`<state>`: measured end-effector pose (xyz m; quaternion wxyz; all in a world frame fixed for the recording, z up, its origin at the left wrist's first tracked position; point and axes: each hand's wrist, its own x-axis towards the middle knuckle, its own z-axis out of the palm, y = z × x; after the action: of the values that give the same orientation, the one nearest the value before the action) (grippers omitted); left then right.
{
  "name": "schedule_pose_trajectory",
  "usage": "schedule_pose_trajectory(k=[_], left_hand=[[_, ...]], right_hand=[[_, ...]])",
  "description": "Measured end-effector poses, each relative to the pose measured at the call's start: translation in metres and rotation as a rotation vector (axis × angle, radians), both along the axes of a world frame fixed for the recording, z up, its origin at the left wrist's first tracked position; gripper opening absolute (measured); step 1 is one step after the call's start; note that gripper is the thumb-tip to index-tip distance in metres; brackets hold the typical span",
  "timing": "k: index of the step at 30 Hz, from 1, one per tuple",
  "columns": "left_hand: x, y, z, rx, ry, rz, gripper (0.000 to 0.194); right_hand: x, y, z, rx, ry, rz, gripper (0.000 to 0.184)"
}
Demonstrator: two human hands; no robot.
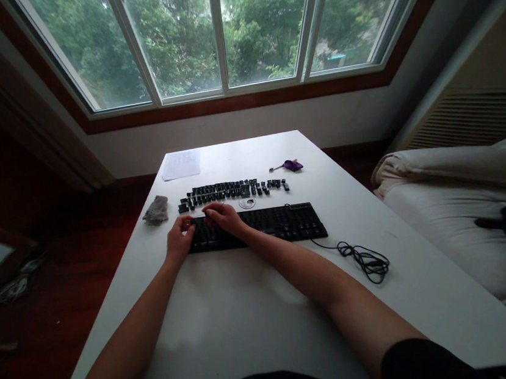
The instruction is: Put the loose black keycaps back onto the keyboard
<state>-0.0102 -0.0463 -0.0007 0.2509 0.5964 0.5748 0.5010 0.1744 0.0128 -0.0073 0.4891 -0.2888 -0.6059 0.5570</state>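
A black keyboard [275,223] lies across the white table in front of me. My left hand [180,238] is at its far left corner, with thumb and fingers closed around the edge. Over the keyboard's left part, my right hand [223,216] is closed in a pinch, with a small black piece that looks like a keycap at its fingertips. A thin pale line shows between the two hands; I cannot make out what it is. Just beyond the keyboard, loose black keycaps [221,191] are set out in rows. Part of the keyboard is hidden under my right hand and forearm.
A grey cloth [156,210] lies left of the keycaps, and a small round clear dish [247,203] sits behind the keyboard. Farther off are paper sheets [182,164] and a purple brush-like item [292,165]. The coiled cable [365,260] rests at right.
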Motion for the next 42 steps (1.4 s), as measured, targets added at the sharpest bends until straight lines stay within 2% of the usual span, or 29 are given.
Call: schedule_pose_trajectory(k=[14,21,26,34,42], left_hand=[[0.006,-0.005,0.010,0.107,0.023,-0.017,0.026],[0.005,-0.002,0.006,0.137,0.051,-0.032,0.024],[0.005,-0.003,0.006,0.117,-0.002,-0.015,0.025],[0.006,-0.004,0.008,0.109,0.035,-0.049,0.024],[0.005,-0.003,0.003,0.110,0.080,-0.062,0.023]], right_hand=[[-0.001,0.002,-0.003,-0.001,-0.049,0.016,0.031],[0.000,0.000,0.001,0.000,-0.043,0.014,0.029],[-0.002,0.003,-0.004,-0.023,-0.055,-0.005,0.029],[-0.003,0.008,-0.012,0.028,-0.111,-0.041,0.028],[-0.002,0.006,-0.009,0.043,-0.101,-0.048,0.028]])
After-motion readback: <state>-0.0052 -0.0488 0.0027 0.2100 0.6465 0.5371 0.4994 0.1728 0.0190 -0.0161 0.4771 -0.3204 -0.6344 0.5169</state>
